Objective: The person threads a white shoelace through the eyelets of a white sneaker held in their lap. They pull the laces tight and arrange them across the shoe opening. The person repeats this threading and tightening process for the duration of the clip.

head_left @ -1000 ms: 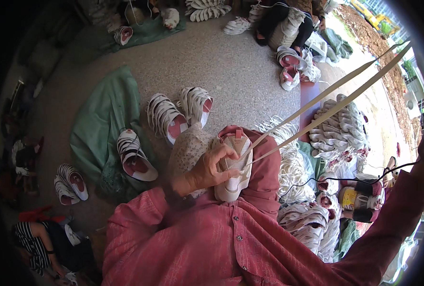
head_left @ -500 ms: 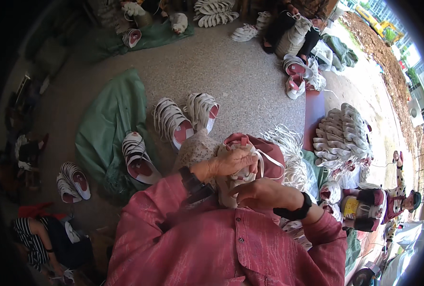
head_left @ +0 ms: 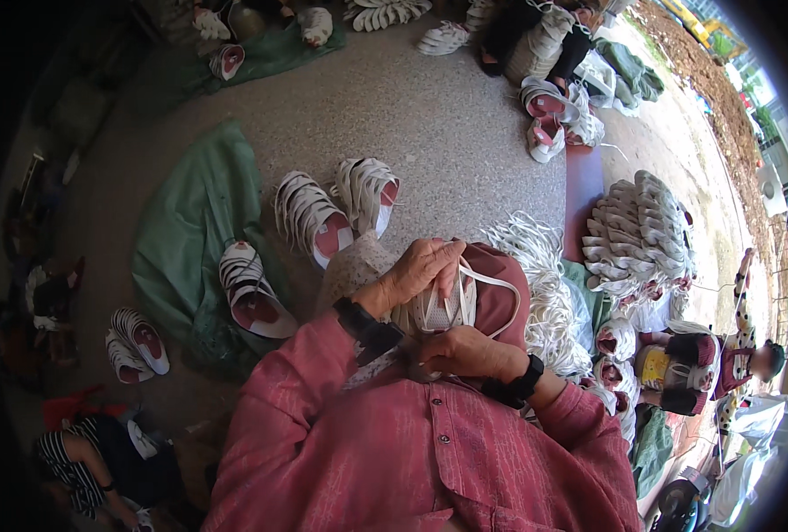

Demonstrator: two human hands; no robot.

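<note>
1. Two hands meet at one shoe (head_left: 435,312), which I see on the wearer's lap (head_left: 511,266), in the near middle; both ends are partly covered.
2. Left hand (head_left: 419,270): at the far end of the shoe, its fingers close together and bent downward over the upper. I cannot tell whether they pinch the lace (head_left: 515,303).
3. Right hand (head_left: 474,353): at the near end, fingers curled inward. Its fingertips are hidden from me, so I cannot tell what they grip.
4. Lace: a pale loop, bowed out to the right of the shoe, between the two hands.
5. Dark bands (head_left: 367,326) are on both wrists.
6. Right of the lap: a heap of white laces (head_left: 543,288); farther right, a pile of shoes (head_left: 638,235).
7. Left of the lap: a green sheet (head_left: 197,235), with a shoe stack (head_left: 256,304) at its near end.
8. Beyond the lap, slightly left: two more stacks (head_left: 309,215), side by side.
9. Near left: a co-worker in a striped top (head_left: 79,457), bent forward.
</note>
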